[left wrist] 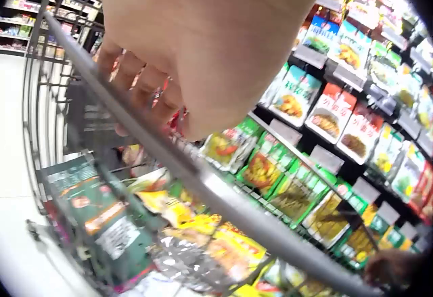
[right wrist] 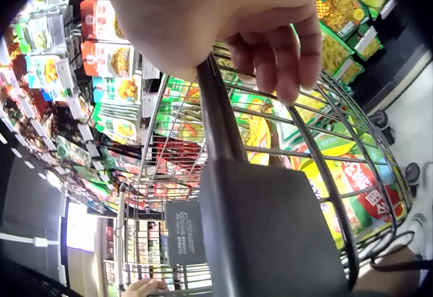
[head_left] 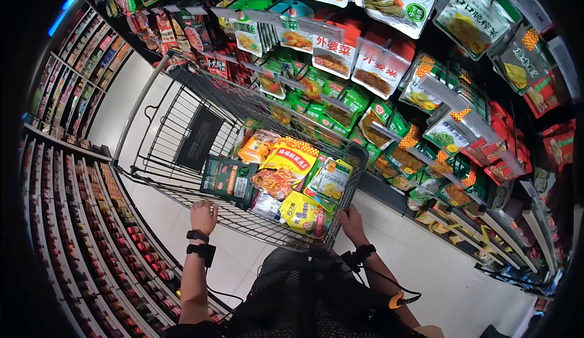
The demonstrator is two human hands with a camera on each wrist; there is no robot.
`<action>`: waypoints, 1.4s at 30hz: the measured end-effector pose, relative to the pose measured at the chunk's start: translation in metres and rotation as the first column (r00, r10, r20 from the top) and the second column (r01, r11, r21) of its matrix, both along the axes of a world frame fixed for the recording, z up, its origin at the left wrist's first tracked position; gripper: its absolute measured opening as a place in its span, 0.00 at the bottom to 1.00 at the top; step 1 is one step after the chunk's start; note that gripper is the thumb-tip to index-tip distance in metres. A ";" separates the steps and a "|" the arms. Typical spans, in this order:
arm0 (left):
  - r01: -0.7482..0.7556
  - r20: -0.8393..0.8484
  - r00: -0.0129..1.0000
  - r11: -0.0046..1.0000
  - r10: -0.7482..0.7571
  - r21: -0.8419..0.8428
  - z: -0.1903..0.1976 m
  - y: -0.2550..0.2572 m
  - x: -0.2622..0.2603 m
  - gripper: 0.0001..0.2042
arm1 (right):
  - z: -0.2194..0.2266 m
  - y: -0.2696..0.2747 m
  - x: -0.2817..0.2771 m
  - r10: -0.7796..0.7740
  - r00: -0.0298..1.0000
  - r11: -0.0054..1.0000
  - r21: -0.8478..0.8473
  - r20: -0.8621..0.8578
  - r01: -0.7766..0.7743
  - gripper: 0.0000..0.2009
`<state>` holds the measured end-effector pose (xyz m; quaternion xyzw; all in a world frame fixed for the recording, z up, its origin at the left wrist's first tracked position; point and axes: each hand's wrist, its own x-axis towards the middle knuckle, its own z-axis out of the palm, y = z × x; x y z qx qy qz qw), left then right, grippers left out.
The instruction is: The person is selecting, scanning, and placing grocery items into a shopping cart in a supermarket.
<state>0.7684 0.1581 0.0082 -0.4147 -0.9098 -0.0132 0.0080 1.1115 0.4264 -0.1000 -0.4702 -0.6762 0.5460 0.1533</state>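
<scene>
A wire shopping cart (head_left: 164, 186) stands in front of the person, several food packets lying at one end. Among them are a dark green packet (head_left: 226, 177), a yellow-and-red bag (head_left: 293, 158) and a yellow pouch (head_left: 298, 211). The left hand (head_left: 204, 217) rests on the cart's near side rail, its relaxed fingers draped over it in the left wrist view (left wrist: 203, 40). At the cart's right end, the right hand (head_left: 352, 225) lies with its palm on the dark rail (right wrist: 216, 114); its fingers hang loosely bent over the inside, holding no packet.
Hanging packets (head_left: 334, 52) fill the shelves along the cart's far side. Shelves of jars (head_left: 91, 234) line the left. Pale tiled floor (head_left: 420, 247) shows around the cart, with a low shelf base (head_left: 383, 195) beyond its right end. Cables hang from both wrists.
</scene>
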 end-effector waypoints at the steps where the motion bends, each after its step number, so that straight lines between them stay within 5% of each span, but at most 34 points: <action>1: 0.031 -0.063 0.997 0.999 -0.033 -0.045 -0.001 -0.002 -0.002 0.12 | 0.002 -0.003 -0.003 -0.005 1.000 1.000 0.005 -0.002 0.005 0.16; 5: -0.076 0.091 0.992 0.994 0.083 -0.074 -0.004 -0.001 0.001 0.14 | 0.007 -0.014 -0.008 -0.061 0.986 0.994 0.098 0.152 0.046 0.14; 7: 0.081 0.040 0.996 0.987 -0.076 -0.142 -0.007 0.003 -0.001 0.14 | 0.009 -0.010 -0.009 -0.056 0.974 0.979 0.206 0.221 0.010 0.13; 11: 0.093 0.013 0.996 0.990 -0.093 -0.109 -0.017 -0.003 0.004 0.14 | 0.017 -0.019 -0.011 -0.096 0.950 0.981 0.187 0.298 0.040 0.14; 18: 0.131 -0.009 0.991 0.990 -0.131 -0.050 -0.022 -0.014 0.022 0.14 | -0.004 -0.045 0.018 -0.144 0.960 0.981 0.160 0.240 0.107 0.13; 25: 0.240 -0.026 0.971 0.971 -0.239 0.009 -0.034 -0.010 0.049 0.14 | -0.024 -0.068 0.066 -0.236 0.895 0.968 0.169 0.378 0.183 0.21; 26: 0.234 -0.003 0.972 0.972 -0.234 0.002 -0.029 -0.011 0.056 0.15 | -0.025 -0.073 0.069 -0.295 0.900 0.930 0.314 0.321 0.193 0.13; 36: 0.368 0.018 0.930 0.929 -0.368 -0.030 -0.023 -0.028 0.114 0.14 | 0.001 -0.104 0.128 -0.310 0.884 0.946 0.204 0.350 0.251 0.17; 42: 0.418 0.088 0.906 0.908 -0.415 -0.028 -0.026 -0.038 0.155 0.13 | -0.006 -0.120 0.177 -0.366 0.881 0.896 0.369 0.300 0.247 0.13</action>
